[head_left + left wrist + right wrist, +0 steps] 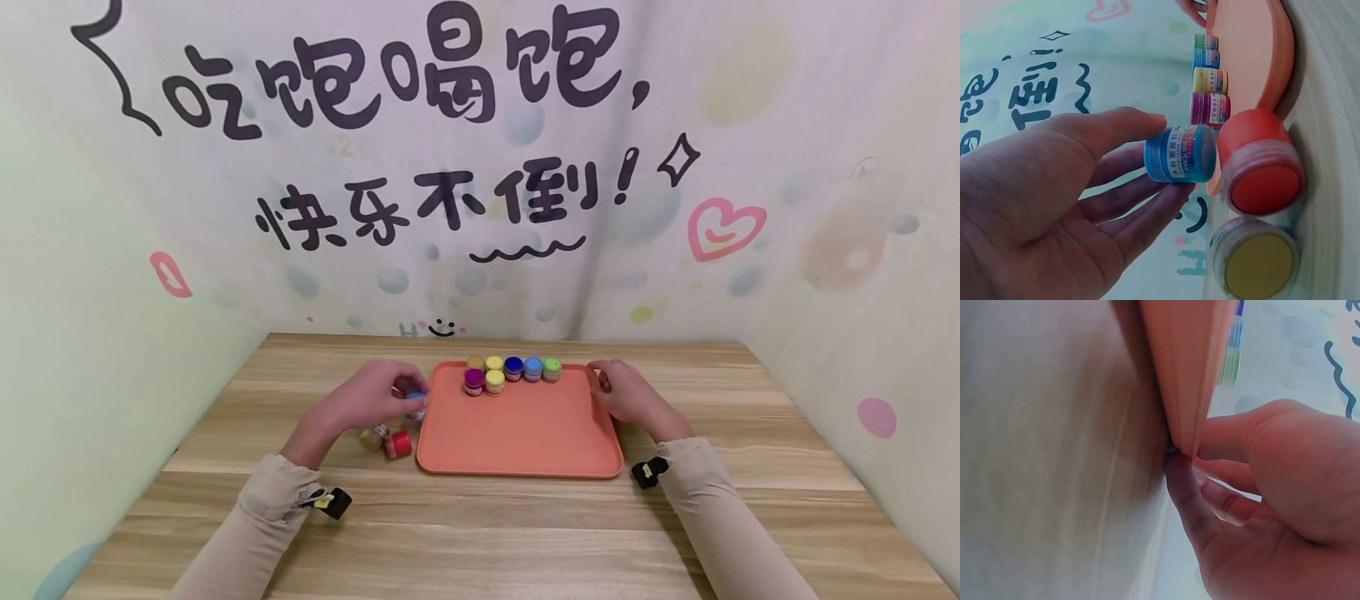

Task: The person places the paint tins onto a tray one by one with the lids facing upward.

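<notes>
My left hand (375, 395) pinches a small blue paint jar (1175, 156) between thumb and fingers, just outside the left rim of the orange tray (517, 442). In the left wrist view the jar lies sideways, its printed label showing. My right hand (628, 393) holds the tray's right rim near the far corner, thumb above and a fingertip at the underside in the right wrist view. Along the tray's far side stand several paint jars, among them a purple jar (474, 382), a dark blue jar (513, 368) and a green jar (552, 369).
Left of the tray, a red paint jar (399, 445) and a yellow-brown paint jar (371, 439) lie tipped on the wooden table (480, 533). A printed cloth backdrop (450, 292) rises behind the table's far edge.
</notes>
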{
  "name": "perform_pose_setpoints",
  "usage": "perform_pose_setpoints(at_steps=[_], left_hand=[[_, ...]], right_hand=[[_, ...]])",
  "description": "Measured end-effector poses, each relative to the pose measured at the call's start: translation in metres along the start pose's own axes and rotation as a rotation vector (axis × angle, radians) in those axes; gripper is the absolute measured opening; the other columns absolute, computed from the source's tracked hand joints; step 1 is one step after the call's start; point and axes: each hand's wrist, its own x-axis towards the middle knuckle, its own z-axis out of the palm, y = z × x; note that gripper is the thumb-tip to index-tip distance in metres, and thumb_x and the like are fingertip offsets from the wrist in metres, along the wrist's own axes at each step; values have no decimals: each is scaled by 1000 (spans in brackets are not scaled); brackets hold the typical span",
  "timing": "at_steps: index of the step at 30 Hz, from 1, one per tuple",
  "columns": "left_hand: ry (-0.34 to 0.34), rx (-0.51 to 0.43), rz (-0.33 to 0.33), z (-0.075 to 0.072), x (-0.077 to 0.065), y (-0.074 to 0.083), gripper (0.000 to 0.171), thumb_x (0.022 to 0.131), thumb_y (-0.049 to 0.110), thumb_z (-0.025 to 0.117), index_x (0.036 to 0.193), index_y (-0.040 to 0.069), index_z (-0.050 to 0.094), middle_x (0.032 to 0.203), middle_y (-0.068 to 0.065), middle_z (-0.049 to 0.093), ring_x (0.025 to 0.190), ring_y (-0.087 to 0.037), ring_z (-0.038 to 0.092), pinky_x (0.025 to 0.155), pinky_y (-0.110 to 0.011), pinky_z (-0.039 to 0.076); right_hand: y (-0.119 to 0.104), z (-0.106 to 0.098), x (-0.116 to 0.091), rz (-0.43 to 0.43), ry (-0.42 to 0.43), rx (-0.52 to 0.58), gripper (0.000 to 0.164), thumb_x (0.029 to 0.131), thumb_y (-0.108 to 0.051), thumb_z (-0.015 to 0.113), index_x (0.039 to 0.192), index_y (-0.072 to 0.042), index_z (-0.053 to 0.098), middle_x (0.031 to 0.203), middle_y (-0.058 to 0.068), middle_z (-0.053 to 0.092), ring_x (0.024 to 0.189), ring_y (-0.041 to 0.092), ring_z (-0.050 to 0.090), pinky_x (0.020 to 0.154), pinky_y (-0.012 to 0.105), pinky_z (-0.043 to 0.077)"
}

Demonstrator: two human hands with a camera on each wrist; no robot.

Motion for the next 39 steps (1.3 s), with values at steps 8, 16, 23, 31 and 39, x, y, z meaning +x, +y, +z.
perform_pose_setpoints(at_steps=[8,16,23,31,39], left_hand=[[21,-21,43,4,6,7,18,101,23,78,114,9,79,101,5,78,96,-10,74,86,-32,66],[33,-53,89,8,15,16,11,102,21,77,110,14,79,102,4,78,98,-11,76,90,-33,66],[50,-67,95,14,23,22,11,101,19,78,111,15,79,102,3,77,96,-11,74,91,-33,67],[85,-108,131,25,33,28,18,100,16,79,115,7,78,105,-1,79,101,-17,76,93,-34,66],[128,-130,146,35,46,37,17,99,20,81,112,10,79,107,-1,79,102,-15,76,92,-33,66]], right_hand=[[0,-1,0,-2,1,0,41,99,-1,69,137,14,61,97,17,65,84,24,59,75,40,55],[-1,-2,-1,6,-2,-7,42,99,-2,70,138,13,62,98,18,65,85,25,58,76,41,55],[-2,-4,0,29,-13,-8,42,100,-3,70,139,12,61,100,18,64,87,26,59,76,40,55],[-2,-4,-1,24,-23,9,42,100,-1,69,139,13,61,100,19,64,86,25,59,76,41,56],[-1,-4,0,31,-27,10,43,101,-2,69,140,12,60,103,19,65,87,26,59,77,40,56]])
